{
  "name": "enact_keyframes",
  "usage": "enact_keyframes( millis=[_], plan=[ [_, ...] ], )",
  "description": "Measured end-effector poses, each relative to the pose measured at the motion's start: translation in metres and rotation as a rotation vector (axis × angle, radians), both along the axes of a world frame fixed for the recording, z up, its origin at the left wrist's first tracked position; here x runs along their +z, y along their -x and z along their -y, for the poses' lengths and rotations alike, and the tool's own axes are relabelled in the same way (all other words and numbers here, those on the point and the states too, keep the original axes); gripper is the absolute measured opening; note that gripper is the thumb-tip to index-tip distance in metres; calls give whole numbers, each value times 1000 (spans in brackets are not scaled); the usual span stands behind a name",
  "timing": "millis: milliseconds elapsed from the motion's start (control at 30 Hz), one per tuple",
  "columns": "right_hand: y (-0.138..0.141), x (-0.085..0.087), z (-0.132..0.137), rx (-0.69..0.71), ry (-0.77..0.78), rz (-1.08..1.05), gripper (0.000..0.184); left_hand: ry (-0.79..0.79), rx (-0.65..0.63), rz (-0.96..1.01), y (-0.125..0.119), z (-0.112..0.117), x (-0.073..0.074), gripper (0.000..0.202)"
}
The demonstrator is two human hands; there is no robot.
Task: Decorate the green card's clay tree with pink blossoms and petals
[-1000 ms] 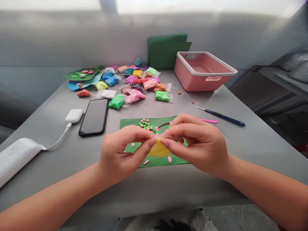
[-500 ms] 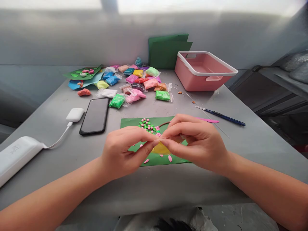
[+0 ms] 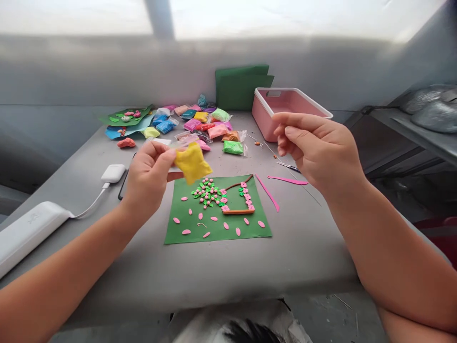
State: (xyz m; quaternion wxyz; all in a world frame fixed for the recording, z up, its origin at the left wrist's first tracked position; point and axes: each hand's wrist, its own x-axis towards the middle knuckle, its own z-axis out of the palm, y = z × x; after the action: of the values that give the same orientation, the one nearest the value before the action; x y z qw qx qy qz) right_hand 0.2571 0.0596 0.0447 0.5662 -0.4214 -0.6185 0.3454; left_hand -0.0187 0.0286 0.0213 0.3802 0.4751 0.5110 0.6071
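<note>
My left hand (image 3: pixel 148 178) is raised above the table's left middle and pinches a small clear bag of yellow clay (image 3: pixel 192 163) by its top edge. My right hand (image 3: pixel 317 150) hovers to the right, in front of the pink bin, its fingers curled in a pinch; I cannot make out anything in them. Between and below the hands lies a green card (image 3: pixel 217 231) with pink clay flowers, green leaves, a brown frame and scattered pink petals on it.
A pink bin (image 3: pixel 262 114) stands at the back right, green sheets (image 3: pixel 243 85) behind it. Several coloured clay bags (image 3: pixel 210 126) lie at the back. A phone (image 3: pixel 123 188), an earbud case (image 3: pixel 113 173) and a white device (image 3: pixel 28 228) lie left. Pink clay strips (image 3: pixel 271 195) and a thin tool (image 3: pixel 289 166) lie right of the card.
The hands were together over the card, both on the yellow bag. They have parted: the left lifted the bag up and left, the right rose to the right. The view has tilted up.
</note>
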Motion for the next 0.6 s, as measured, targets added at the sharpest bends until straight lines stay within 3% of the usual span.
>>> enact_keyframes(
  millis=[133, 233, 367, 433, 500, 600],
  plan=[
    [-4, 2, -3, 105, 9, -1, 14, 109, 24, -11, -3, -24, 6, 9],
    [-5, 2, -5, 116, 2, 34, 19, 138, 0, -149, 1, -49, 5, 13],
    [-3, 4, -4, 105, 14, -27, 21, -49, 75, -526, 11, -91, -7, 8],
    [-1, 4, -3, 114, 49, -26, 26, -96, 103, -592, 13, -104, -11, 16],
    [1, 4, -2, 119, 50, 32, 31, -157, 117, -634, 10, -105, -11, 24],
    [7, 1, 2, 106, -9, 94, 26, -237, 84, -681, -3, -82, -6, 23]
  ],
)
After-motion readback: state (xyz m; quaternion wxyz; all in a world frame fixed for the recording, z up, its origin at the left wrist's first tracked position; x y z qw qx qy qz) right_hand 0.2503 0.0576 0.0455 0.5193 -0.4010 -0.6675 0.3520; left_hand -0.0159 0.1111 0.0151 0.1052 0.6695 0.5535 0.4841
